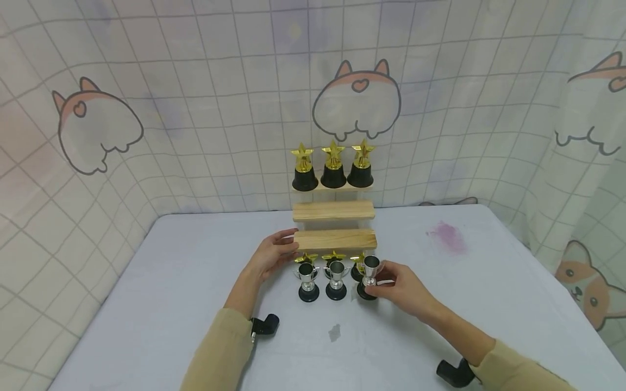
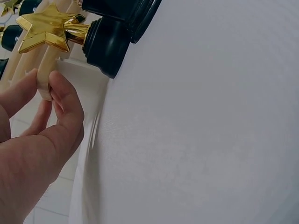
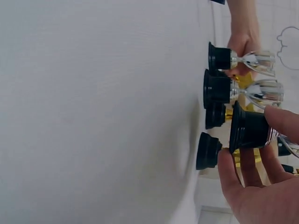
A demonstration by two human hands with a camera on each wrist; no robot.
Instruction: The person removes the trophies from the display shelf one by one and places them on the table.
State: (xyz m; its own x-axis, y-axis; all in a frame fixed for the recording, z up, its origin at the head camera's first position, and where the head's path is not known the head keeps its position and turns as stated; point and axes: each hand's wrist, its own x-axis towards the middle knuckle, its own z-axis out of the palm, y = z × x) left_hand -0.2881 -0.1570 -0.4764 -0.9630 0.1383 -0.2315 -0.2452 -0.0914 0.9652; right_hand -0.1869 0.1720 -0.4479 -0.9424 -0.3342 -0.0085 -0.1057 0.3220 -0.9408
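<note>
My right hand grips a small silver trophy cup by its stem and black base. The base is a little off the white table in the right wrist view. Left of it, two silver trophy cups stand upright. Behind the cups is a row of three gold star trophies, partly hidden. My left hand pinches the left end of the lowest board of a stepped wooden rack, seen between thumb and fingers in the left wrist view, next to a star trophy.
Three more gold star trophies stand on the rack's top tier. The middle board is bare. A white cloth covers the table, with a pink stain at right. A patterned curtain hangs behind.
</note>
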